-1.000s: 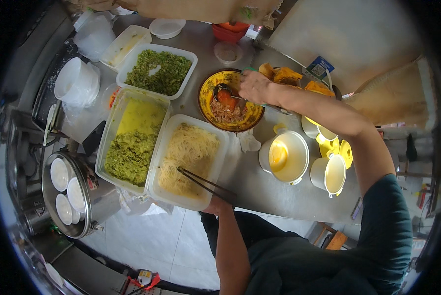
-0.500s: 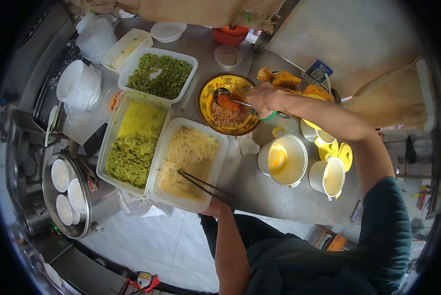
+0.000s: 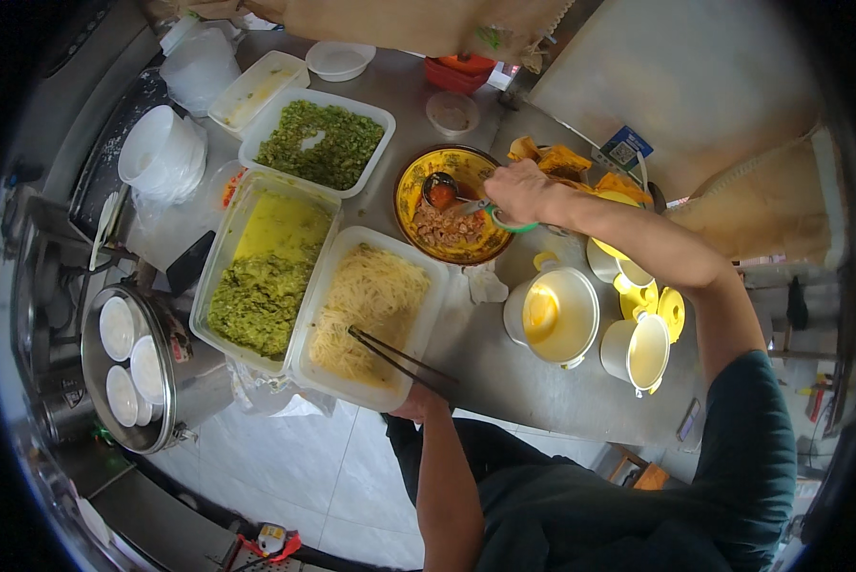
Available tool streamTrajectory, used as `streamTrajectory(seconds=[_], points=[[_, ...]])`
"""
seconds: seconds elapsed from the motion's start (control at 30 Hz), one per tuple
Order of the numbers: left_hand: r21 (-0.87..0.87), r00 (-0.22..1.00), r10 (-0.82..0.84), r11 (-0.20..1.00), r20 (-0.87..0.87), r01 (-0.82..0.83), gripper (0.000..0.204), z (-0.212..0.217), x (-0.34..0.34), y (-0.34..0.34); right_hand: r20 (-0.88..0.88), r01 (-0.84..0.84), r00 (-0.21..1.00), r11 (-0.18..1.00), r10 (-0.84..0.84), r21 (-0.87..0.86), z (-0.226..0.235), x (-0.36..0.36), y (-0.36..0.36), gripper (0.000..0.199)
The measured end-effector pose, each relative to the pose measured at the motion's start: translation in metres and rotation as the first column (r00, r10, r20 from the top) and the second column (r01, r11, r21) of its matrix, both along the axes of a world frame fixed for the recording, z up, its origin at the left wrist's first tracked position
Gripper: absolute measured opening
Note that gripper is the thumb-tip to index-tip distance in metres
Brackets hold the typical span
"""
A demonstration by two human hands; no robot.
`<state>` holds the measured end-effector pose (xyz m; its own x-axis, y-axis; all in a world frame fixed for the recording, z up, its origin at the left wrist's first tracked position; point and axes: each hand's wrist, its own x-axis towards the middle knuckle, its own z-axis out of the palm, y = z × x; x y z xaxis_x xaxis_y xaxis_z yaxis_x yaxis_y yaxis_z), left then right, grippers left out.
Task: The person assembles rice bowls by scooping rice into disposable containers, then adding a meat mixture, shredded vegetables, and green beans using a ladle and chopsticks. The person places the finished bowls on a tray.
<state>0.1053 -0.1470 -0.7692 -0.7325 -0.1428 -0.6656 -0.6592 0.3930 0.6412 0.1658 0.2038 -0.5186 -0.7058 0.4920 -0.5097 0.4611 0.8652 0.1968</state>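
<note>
The scissors-like tool (image 3: 474, 206), green-handled with grey metal, lies over the right side of the bowl (image 3: 409, 195). Its metal end points left, into the bowl, and its long axis runs roughly crosswise; the green loop sits by the bowl's right rim. The right hand (image 3: 516, 193) is above that rim, its fingers apparently clamped around the tool, though they are partly hidden. The step in hand looks like working the bowl's contents; the next move seems to call for a tip kept inside the rim and clear of the ladle (image 3: 440, 189).

The ladle's cup, with something red in it, is in the bowl's left half, beside minced food (image 3: 447, 227); I cannot tell whether its handle enters the same grip.

Left of the bowl and nearer the person is the noodle tub (image 3: 437, 276), chopsticks (image 3: 382, 351) leaning across its edge. The left hand (image 3: 418, 404) is at its near corner; whether those fingers grip anything, I cannot tell. A white pot (image 3: 515, 315) stands on the bench (image 3: 504, 381), right of the bowl and nearer the person.
</note>
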Motion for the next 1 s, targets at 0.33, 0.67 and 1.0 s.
streamTrajectory(seconds=[0.33,0.67,1.0], points=[[-0.093,0.978,-0.208,0.974,0.015,0.208,0.049,-0.046,-0.002,-0.022,0.022,-0.371,0.920,0.851,0.391,0.372,-0.033,-0.030,0.000,0.037],[-0.192,0.939,-0.341,0.925,-0.033,0.329,0.028,-0.002,0.000,-0.008,0.162,-0.294,0.947,0.952,0.278,0.089,-0.033,-0.041,-0.005,0.016],[0.081,0.997,0.062,0.995,0.038,-0.065,0.029,-0.001,0.000,-0.004,0.060,0.050,0.997,0.998,-0.052,0.034,-0.012,-0.003,-0.008,0.020]])
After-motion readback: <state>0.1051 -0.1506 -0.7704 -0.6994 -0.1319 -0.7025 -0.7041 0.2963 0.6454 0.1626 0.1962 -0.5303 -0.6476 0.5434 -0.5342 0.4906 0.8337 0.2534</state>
